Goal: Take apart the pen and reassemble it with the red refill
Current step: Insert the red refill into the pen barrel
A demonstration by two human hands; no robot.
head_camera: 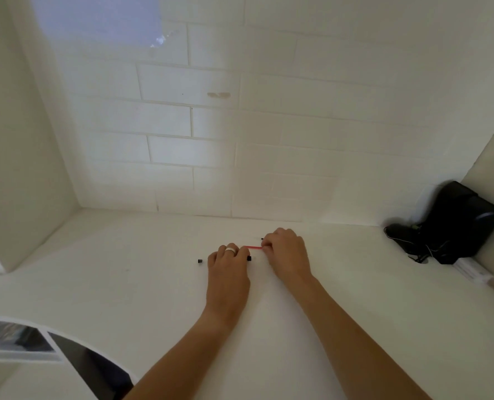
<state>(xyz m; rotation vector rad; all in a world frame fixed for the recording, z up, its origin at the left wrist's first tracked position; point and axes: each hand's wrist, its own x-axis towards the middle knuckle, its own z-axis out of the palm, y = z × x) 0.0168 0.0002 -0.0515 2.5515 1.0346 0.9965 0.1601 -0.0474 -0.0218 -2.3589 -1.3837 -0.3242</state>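
Observation:
A thin red refill (253, 247) lies level between my two hands, just above the white table (124, 269). My right hand (286, 249) pinches its right end with curled fingers. My left hand (228, 264), with a ring on one finger, is closed at the refill's left end; whether it grips the refill is hidden. A small black pen part (249, 258) shows beside my left hand's knuckles. Another small black pen part (200, 260) lies on the table left of that hand. A tiny dark tip (262, 239) pokes out above my right fingers.
A black device with cables (453, 223) leans in the far right corner, with white papers (471, 269) beside it. A white brick wall (240, 140) closes the back. A white side panel (23, 140) stands at the left. The table's curved near edge (66, 336) is at lower left.

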